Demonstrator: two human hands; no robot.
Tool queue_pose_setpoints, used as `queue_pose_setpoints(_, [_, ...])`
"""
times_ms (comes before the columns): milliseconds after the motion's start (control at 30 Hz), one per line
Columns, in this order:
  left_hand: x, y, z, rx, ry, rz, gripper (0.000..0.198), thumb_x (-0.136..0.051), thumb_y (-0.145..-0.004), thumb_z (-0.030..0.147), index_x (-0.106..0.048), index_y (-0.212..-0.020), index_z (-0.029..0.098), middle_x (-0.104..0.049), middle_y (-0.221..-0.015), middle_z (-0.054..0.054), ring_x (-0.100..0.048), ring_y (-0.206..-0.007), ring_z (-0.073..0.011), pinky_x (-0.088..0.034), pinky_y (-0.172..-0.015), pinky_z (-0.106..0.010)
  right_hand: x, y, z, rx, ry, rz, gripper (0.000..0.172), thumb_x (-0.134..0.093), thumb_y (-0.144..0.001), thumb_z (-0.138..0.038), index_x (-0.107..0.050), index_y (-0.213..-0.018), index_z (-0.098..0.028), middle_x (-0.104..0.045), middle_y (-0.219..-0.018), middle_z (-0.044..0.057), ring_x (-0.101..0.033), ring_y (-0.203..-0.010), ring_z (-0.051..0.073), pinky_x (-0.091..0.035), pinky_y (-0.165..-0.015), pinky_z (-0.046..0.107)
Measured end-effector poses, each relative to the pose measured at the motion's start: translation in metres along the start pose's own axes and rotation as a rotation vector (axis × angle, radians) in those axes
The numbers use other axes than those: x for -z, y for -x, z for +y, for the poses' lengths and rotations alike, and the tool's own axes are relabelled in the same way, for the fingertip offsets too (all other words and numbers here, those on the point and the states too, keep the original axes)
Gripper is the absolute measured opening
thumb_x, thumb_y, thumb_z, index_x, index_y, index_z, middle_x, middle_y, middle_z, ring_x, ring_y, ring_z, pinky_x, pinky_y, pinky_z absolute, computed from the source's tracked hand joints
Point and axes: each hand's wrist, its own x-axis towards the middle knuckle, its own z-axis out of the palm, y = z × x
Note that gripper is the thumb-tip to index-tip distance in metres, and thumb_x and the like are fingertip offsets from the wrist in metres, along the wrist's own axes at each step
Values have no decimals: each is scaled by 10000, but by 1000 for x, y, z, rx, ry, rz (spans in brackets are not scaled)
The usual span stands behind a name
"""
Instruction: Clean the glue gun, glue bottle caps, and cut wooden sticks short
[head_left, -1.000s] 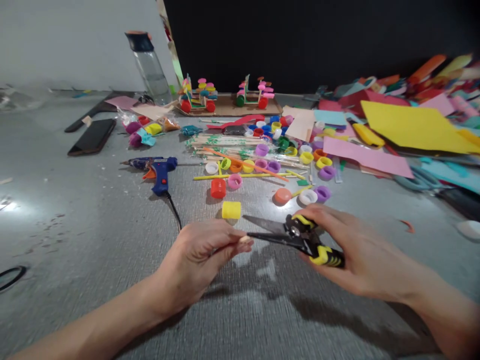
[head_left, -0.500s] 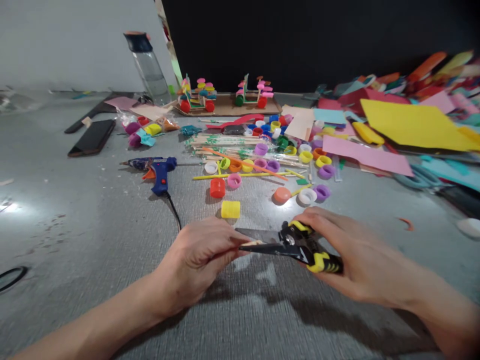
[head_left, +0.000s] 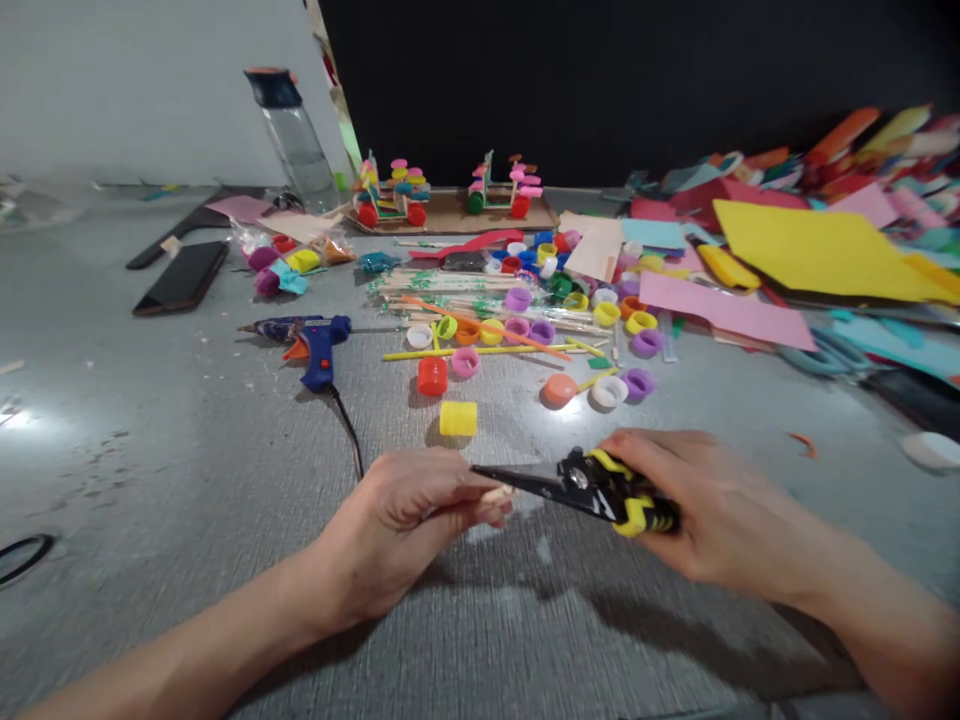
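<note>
My left hand (head_left: 409,525) pinches short pale wooden sticks (head_left: 498,495) between thumb and fingers, with only their ends showing. My right hand (head_left: 720,505) is wrapped around the yellow-and-black handles of a pair of snips (head_left: 581,480). Their dark blades are nearly together and point left, with the tips by my left fingers and just above the stick ends. A yellow stack of bottle caps (head_left: 458,419) lies on the table beyond my left hand. Farther back are a red stack of caps (head_left: 432,377) and a pink cap (head_left: 466,362).
A blue glue gun (head_left: 321,350) lies at left, its cord running toward my left hand. Bundled wooden sticks (head_left: 450,282) and loose caps fill the middle. Two small toy vehicles (head_left: 394,195) stand behind on cardboard. Coloured sheets (head_left: 817,250) and scissors (head_left: 825,352) lie at right.
The snips' blades have gone from open around the wooden sticks to nearly together. The stick ends now show below the blades. Both hands stay in about the same place.
</note>
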Motion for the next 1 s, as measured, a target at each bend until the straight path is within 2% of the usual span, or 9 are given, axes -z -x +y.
queue_pose_setpoints(167, [2, -3, 3, 148, 162, -47, 199, -640, -946, 155, -773, -798, 161, -771, -780, -7, -713, -742, -111, -515, -719, -181, 2, -2, 0, -47, -51, 22, 404, -552, -835, -261, -457, -1222, -192, -702, -1042, 137, -705, -826, 263, -570, -639, 353])
queue_pose_setpoints(300, [1, -2, 2, 260, 291, -119, 181, -663, -943, 210, -797, -826, 176, -790, -789, 0, -714, -753, -111, -510, -728, -180, 2, -5, -3, -4, -94, -13, 420, -577, -817, -256, -463, -1217, -196, -675, -1146, 163, -695, -982, 292, -587, -768, 392])
queue_pose_setpoints(533, [2, -2, 3, 408, 441, -212, 173, -694, -919, 235, -812, -803, 186, -799, -781, 8, -696, -743, -110, -497, -724, -182, 4, -1, 1, -63, -128, -104, 463, -646, -798, -255, -475, -1229, -230, -670, -1148, 123, -675, -999, 277, -581, -771, 374])
queue_pose_setpoints(700, [2, -2, 3, 390, 452, -199, 162, -694, -918, 228, -812, -818, 182, -803, -797, 0, -699, -751, -111, -492, -724, -182, 5, 0, 0, -67, -128, -98, 443, -645, -803, -254, -486, -1215, -232, -664, -1168, 128, -669, -1009, 282, -573, -753, 360])
queue_pose_setpoints(867, [4, -4, 3, 324, 354, -200, 156, -687, -914, 159, -816, -831, 183, -791, -813, 2, -692, -748, -104, -481, -731, -178, 5, -3, -4, -86, -148, -133, 462, -673, -771, -238, -509, -1202, -217, -682, -1127, 123, -677, -966, 282, -570, -761, 386])
queue_pose_setpoints(1000, [4, -4, 4, 313, 391, -198, 153, -680, -922, 168, -814, -848, 185, -802, -816, -4, -707, -750, -115, -496, -725, -187, 5, -3, -5, -99, -182, -136, 453, -665, -781, -243, -509, -1206, -219, -685, -1145, 125, -689, -969, 279, -579, -750, 373])
